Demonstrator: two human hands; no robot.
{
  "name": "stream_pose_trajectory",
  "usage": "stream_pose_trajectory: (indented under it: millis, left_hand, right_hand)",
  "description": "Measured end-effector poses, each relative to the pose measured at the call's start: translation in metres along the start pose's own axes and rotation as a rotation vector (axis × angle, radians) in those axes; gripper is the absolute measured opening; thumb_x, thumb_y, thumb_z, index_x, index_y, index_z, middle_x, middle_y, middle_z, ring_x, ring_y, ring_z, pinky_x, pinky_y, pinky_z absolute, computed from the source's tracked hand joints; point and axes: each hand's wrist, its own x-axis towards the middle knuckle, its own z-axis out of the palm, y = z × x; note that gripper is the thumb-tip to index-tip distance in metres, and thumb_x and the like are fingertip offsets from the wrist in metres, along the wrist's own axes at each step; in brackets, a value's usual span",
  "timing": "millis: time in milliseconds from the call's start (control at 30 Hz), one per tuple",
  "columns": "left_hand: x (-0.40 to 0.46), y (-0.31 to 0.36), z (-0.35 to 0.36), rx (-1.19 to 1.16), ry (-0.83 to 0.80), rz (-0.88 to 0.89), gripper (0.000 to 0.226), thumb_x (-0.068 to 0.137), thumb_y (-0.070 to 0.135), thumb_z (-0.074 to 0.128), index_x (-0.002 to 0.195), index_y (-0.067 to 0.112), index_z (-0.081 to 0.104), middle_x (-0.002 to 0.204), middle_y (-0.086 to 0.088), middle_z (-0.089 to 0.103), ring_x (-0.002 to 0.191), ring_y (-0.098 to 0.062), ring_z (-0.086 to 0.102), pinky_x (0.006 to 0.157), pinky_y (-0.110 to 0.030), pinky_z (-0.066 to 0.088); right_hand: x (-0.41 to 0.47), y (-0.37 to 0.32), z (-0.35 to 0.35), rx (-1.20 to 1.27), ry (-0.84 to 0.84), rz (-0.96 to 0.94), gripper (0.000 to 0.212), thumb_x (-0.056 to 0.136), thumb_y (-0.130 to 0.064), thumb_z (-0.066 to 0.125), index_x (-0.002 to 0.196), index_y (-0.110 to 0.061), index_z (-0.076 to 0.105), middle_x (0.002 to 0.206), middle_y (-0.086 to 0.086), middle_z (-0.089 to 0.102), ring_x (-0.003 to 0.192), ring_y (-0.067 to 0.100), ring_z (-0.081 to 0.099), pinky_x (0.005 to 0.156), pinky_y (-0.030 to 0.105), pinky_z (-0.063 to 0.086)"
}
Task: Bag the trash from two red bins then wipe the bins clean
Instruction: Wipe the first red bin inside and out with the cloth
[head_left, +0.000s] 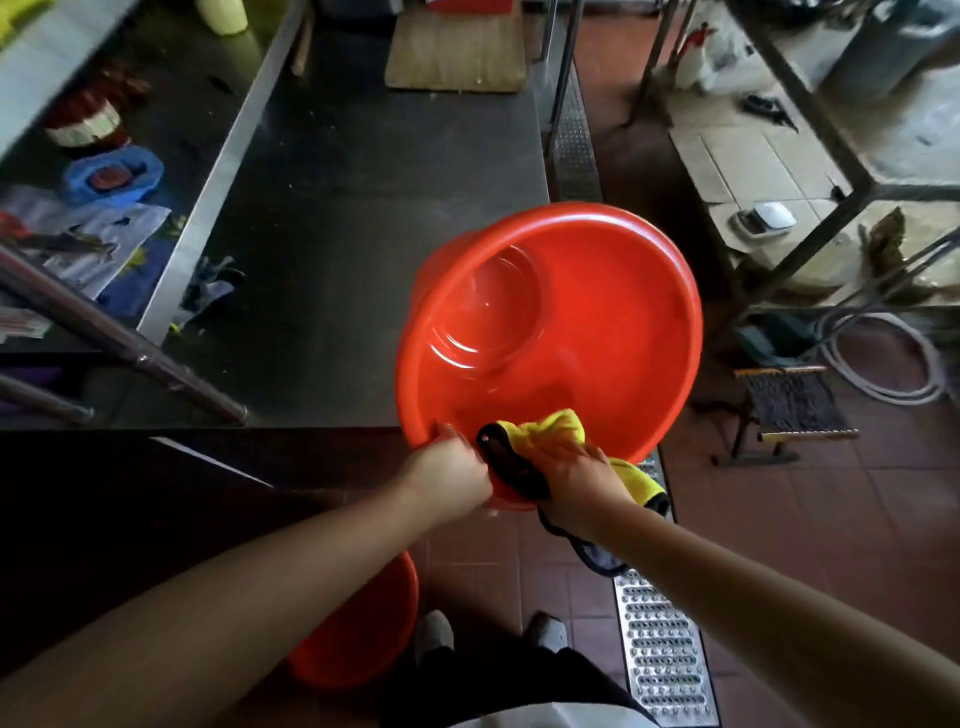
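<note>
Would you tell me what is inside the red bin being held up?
The red bin shows a bare, shiny interior; no trash is visible. A yellow cloth drapes over its near rim, hiding that patch.

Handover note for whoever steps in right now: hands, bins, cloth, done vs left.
Left hand: grips the near rim of the red bin, holding it tilted with its mouth toward the camera.
Right hand: holds the yellow cloth against the near rim, part of it draped outside.
Bin in hand: no trash visible inside; its base rests at the edge of the steel table.
Second red bin: on the floor by the person's feet, inside mostly hidden.
Done: the held bin is emptied.
Left: finish wiping it; check and wipe the second bin. No trash bag in view.
</note>
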Motion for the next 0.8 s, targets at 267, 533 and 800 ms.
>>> stream_pose_trajectory:
  millis: [267,533,800]
  left_hand:
    - [-0.029,-0.029,-0.020,-0.144,0.087,0.083,0.062,0.097,0.063,0.035,0.060,0.016,0.051,0.067,0.000,0.060,0.070,-0.023,0.066,0.068,-0.030,0.044]
    - [-0.044,-0.064,-0.027,-0.101,0.325,-0.162,0.069,0.087,0.076,0.021,0.068,0.020,0.057,0.056,0.005,0.060,0.050,-0.016,0.060,0.052,-0.024,0.031]
    - [-0.046,-0.101,0.001,-0.390,0.444,-0.377,0.065,0.096,0.063,0.022,0.143,0.022,0.042,0.142,-0.003,0.052,0.137,-0.024,0.040,0.117,-0.046,0.021]
  right_hand:
    - [0.045,-0.021,-0.069,-0.010,0.060,0.015,0.054,0.091,-0.008,0.051,0.138,-0.035,0.051,0.121,0.009,0.066,0.109,0.034,0.062,0.083,0.035,0.045]
    - [0.087,-0.038,-0.145,-0.258,0.081,-0.173,0.069,0.095,-0.067,0.040,0.154,-0.031,0.032,0.164,-0.005,0.023,0.154,0.018,0.006,0.120,0.062,-0.001]
    - [0.051,-0.027,-0.147,-0.136,0.313,-0.262,0.049,0.106,-0.050,0.027,0.147,-0.029,0.047,0.153,-0.007,0.046,0.152,0.019,0.023,0.125,0.045,0.006]
